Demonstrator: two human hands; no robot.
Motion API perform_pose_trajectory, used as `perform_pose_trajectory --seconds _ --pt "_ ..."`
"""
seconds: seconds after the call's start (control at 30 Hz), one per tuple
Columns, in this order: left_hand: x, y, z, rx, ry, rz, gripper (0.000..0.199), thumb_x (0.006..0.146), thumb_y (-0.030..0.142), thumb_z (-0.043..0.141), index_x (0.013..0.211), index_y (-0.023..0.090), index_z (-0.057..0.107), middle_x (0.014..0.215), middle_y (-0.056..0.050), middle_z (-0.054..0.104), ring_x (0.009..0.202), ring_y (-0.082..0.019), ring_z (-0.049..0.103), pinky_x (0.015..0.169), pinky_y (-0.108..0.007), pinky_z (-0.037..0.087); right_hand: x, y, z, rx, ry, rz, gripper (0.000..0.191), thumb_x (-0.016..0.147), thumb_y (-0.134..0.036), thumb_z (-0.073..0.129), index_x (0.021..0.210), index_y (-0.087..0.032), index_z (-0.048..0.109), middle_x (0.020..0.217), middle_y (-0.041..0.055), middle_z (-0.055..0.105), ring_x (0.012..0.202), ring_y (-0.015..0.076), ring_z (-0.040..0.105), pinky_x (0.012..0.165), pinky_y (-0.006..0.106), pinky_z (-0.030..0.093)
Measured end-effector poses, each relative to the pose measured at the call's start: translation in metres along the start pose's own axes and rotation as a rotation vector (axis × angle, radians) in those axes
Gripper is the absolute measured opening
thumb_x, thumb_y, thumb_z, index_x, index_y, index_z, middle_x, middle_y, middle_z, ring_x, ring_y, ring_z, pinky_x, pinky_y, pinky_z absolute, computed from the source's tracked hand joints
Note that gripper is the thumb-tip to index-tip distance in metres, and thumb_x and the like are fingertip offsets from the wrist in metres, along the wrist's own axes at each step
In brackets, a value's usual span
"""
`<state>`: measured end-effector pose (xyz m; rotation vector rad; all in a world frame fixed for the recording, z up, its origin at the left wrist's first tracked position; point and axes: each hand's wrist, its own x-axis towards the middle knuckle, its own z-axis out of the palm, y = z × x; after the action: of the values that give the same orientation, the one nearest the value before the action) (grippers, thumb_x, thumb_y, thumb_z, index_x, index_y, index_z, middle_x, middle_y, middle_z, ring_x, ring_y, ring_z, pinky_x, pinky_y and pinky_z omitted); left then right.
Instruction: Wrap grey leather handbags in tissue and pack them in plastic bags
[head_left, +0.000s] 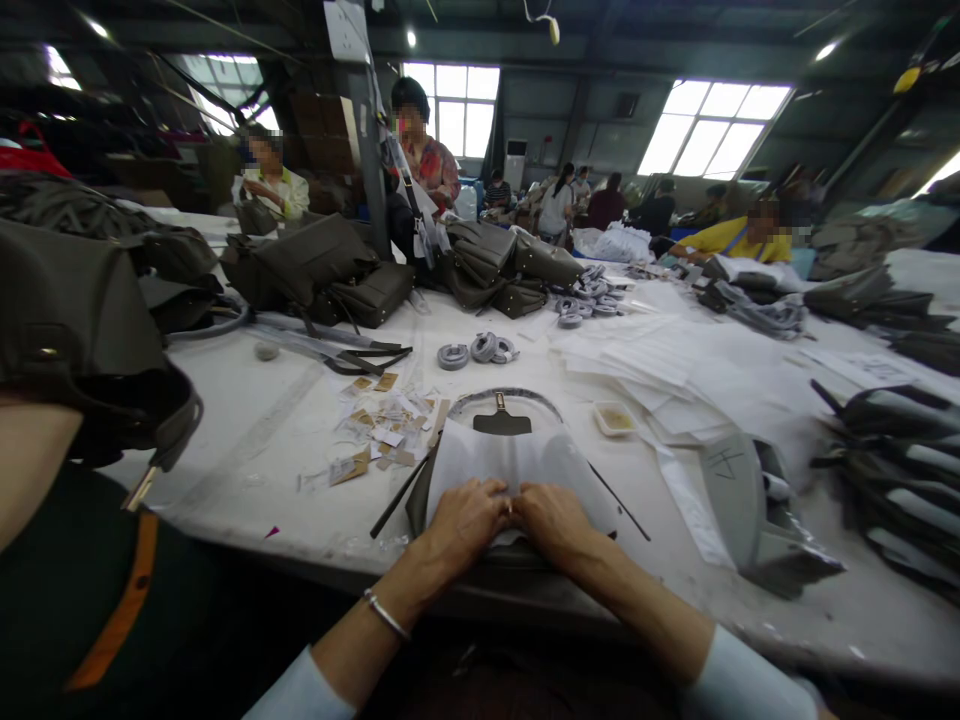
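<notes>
Directly in front of me on the table lies a dark olive handbag [417,510] with a white sheet [469,455] spread over it. Its looped handle [541,398] and a dark flap with a gold buckle [502,424] show beyond the sheet. Two thin dark straps stick out at the sides. My left hand [469,520] and my right hand [555,522] meet at the middle of the sheet's near part, fingers curled and closed on it. Their fingertips nearly touch; what lies under them is hidden.
Small packets and tags [382,430] lie left of the bag, coiled grey straps [484,349] behind it. On the right are a small tray [615,418], white sheets [675,375] and stacked dark pieces [900,470]. More bags [315,265] stand behind; a co-worker's arm [34,455] is at left.
</notes>
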<state>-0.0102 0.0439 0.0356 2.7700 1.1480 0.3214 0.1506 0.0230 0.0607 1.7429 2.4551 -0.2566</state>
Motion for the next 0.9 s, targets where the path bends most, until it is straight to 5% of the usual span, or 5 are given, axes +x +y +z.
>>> perform_pose_trajectory --seconds 0.17,0.37,0.5,0.63,0.9 --pt "0.0 0.009 -0.005 0.041 -0.023 -0.013 0.018 0.093 0.021 0.054 0.097 0.023 0.072 0.105 -0.006 0.07 0.089 -0.021 0.064 0.073 -0.03 0.054 0.004 -0.009 -0.026 0.042 -0.095 -0.046 0.027 0.085 -0.004 0.049 0.087 -0.013 0.074 0.094 0.0166 0.074 0.088 0.0285 0.071 0.076 0.035 0.054" --pt "0.0 0.007 0.003 0.07 -0.094 0.034 0.024 0.094 0.013 0.048 0.106 0.018 0.068 0.1 -0.009 0.069 0.095 -0.023 0.061 0.08 -0.035 0.051 0.034 0.022 -0.04 0.614 -0.536 0.059 0.005 0.072 -0.02 0.07 0.074 -0.015 0.069 0.055 -0.0007 0.064 0.053 0.0167 0.065 0.053 0.024 0.052" --pt "-0.004 0.001 0.008 0.011 0.034 0.011 0.019 0.094 0.026 0.055 0.109 0.021 0.065 0.115 -0.006 0.066 0.123 -0.028 0.05 0.107 -0.049 0.037 0.034 0.04 -0.012 0.878 -0.206 0.014 0.022 0.073 -0.031 0.073 0.09 -0.017 0.069 0.072 -0.0002 0.068 0.063 0.0146 0.063 0.059 0.025 0.051" --pt "-0.007 -0.006 0.019 -0.085 0.092 -0.073 0.032 0.092 0.038 0.058 0.12 0.022 0.058 0.135 -0.007 0.057 0.138 -0.03 0.036 0.117 -0.052 0.024 0.024 0.041 -0.001 0.557 0.223 -0.157 0.043 0.075 -0.041 0.075 0.112 -0.021 0.068 0.11 0.0084 0.068 0.104 0.0235 0.06 0.094 0.038 0.046" --pt "0.015 -0.027 -0.015 -0.27 -0.199 -0.02 0.063 0.08 0.029 0.062 0.139 0.018 0.042 0.145 -0.014 0.048 0.135 -0.031 0.044 0.11 -0.048 0.036 0.024 0.042 0.012 0.273 0.08 -0.208 0.073 0.086 -0.062 0.058 0.145 -0.02 0.044 0.153 0.0133 0.038 0.144 0.0317 0.027 0.118 0.053 0.016"
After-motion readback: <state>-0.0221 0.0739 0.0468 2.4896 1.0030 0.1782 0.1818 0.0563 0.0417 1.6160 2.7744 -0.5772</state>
